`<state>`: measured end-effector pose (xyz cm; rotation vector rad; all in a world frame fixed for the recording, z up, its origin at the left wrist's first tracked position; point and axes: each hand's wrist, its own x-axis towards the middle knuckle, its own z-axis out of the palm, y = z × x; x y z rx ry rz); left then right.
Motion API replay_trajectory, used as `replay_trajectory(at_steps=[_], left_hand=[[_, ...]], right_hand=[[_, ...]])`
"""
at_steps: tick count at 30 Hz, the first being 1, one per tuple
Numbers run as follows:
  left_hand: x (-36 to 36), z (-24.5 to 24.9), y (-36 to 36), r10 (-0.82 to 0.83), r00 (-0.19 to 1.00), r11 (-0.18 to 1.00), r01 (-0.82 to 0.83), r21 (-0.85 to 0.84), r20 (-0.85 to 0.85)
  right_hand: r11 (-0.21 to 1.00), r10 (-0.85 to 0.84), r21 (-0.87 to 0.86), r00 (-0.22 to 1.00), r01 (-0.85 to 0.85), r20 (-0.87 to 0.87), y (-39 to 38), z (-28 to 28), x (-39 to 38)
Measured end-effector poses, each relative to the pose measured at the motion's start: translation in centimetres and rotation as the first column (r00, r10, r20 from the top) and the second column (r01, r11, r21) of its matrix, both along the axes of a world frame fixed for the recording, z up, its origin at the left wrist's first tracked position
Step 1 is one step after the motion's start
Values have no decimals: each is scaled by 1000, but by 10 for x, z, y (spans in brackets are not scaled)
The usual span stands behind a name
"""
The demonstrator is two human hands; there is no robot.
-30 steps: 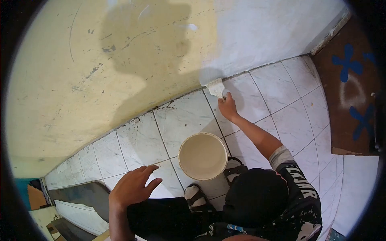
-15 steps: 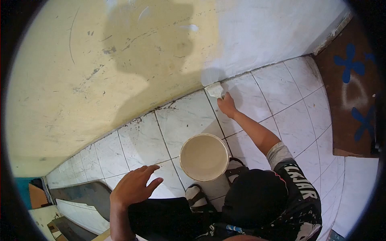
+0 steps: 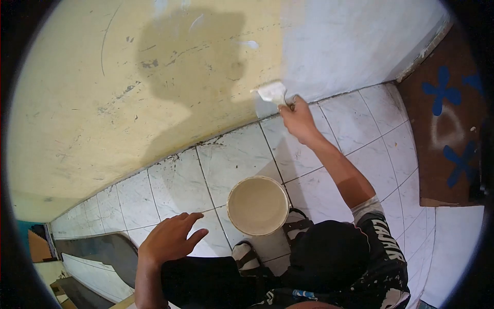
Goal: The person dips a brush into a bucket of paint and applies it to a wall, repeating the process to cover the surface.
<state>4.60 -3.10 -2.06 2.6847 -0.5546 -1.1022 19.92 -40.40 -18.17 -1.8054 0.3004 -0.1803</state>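
Observation:
My right hand [image 3: 299,121] is closed round the handle of a paintbrush [image 3: 272,92], a wide flat one with white paint on it. Its bristles lie against the lower wall, where the yellow wall [image 3: 206,87] meets the white painted part [image 3: 334,46]. My left hand [image 3: 170,237] hovers over my knee with thumb and fingers apart, holding nothing. Between the two hands a round cream bucket [image 3: 258,177] stands on the floor just before my feet, with pale liquid inside.
White tiles [image 3: 234,149] cover the floor up to the wall's foot, with dark crumbs along the edge. A brown board with blue propeller shapes [image 3: 440,92] stands at the right. Grey and white panels [image 3: 98,273] lie at the lower left.
My right hand has lifted the paintbrush from the foot of the wall to a little higher and slightly left. My left hand stays in nearly the same pose.

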Motion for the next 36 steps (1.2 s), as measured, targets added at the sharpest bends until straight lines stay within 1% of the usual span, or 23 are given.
replay_trajectory(at_steps=[1, 2, 4, 6, 7, 8, 9, 12, 13, 15, 17, 19, 21, 22, 24, 25, 27, 28, 30, 31, 33, 35, 36], left_hand=[[1, -1, 0, -8, 1000, 1000, 8, -1, 1], [1, 1, -2, -10, 1000, 1000, 10, -6, 9], [3, 6, -6, 10, 1000, 1000, -10, 7, -28], [2, 6, -4, 1, 1000, 1000, -1, -7, -15], [1, 5, -3, -6, 1000, 1000, 5, -15, -11], [0, 5, -2, -6, 1000, 1000, 6, -14, -8], [0, 4, -1, -9, 1000, 1000, 8, -12, -7], [-1, 5, 1, -5, 1000, 1000, 5, -5, -12], [-1, 6, 2, 0, 1000, 1000, 0, -4, -17], [-1, 7, 2, -1, 1000, 1000, 1, 8, -15], [-2, 7, 3, -1, 1000, 1000, 1, 17, -14], [-2, 6, 3, -2, 1000, 1000, 2, 3, -7], [-2, 4, 4, -3, 1000, 1000, 3, 0, -8], [-2, 3, 4, -5, 1000, 1000, 5, -1, -10], [-4, 0, 7, -19, 1000, 999, 19, -33, 4], [-4, -1, 8, -29, 999, 997, 30, -65, 14], [-4, 3, 6, -13, 1000, 999, 14, -45, 8], [-5, 6, 5, 4, 1000, 1000, -4, -23, -6], [-6, 9, 3, -1, 1000, 999, 1, -40, 7], [-7, 10, 2, -9, 1000, 999, 9, -51, 10], [-7, 9, -2, -27, 1000, 998, 27, -51, 2], [-6, 9, -5, -54, 998, 997, 54, -50, -13], [-5, 8, -7, -88, 996, 994, 88, -68, -3]], right_hand=[[1000, -1, -6, 1000, 1, 8, 1, 26, -3], [1000, 16, -19, 998, -15, 62, 2, 48, -5], [999, 29, -35, 992, -25, 124, 4, 93, -12], [992, 46, -127, 963, -13, 265, 7, 137, -21], [992, 46, -128, 962, -11, 269, 9, 159, -24], [996, 47, -89, 935, -16, 351, 10, 179, -27], [999, 43, -47, 902, -25, 429, 11, 190, -27], [999, 2, -35, 891, 16, 453, 11, 195, -20], [999, 1, -33, 890, 16, 455, 11, 181, -14], [985, -69, -104, 872, 136, 484, 10, 114, 7], [971, -106, -118, 817, 207, 567, 15, 43, 13], [982, -133, -72, 905, 176, 405, 14, -17, 4], [991, -110, -47, 964, 125, 244, 10, -47, -9], [991, -113, -47, 962, 129, 247, 7, -60, -15], [989, -98, -109, 995, 100, 22, 0, -82, -22], [989, -99, -110, 995, 102, 29, -5, -92, -22], [975, -113, -202, 988, 91, -103, -15, -98, -20], [974, -112, -207, 989, 90, -95, -21, -92, -17], [947, -124, -296, 992, 124, 18, -32, -69, -3], [973, -126, -199, 992, 121, -16, -34, -32, 3], [976, -107, -188, 994, 111, 31, -35, 36, 11], [994, -71, -79, 995, 76, 64, -25, 123, -1], [994, -50, -91, 995, 58, 85, -22, 161, -5]])
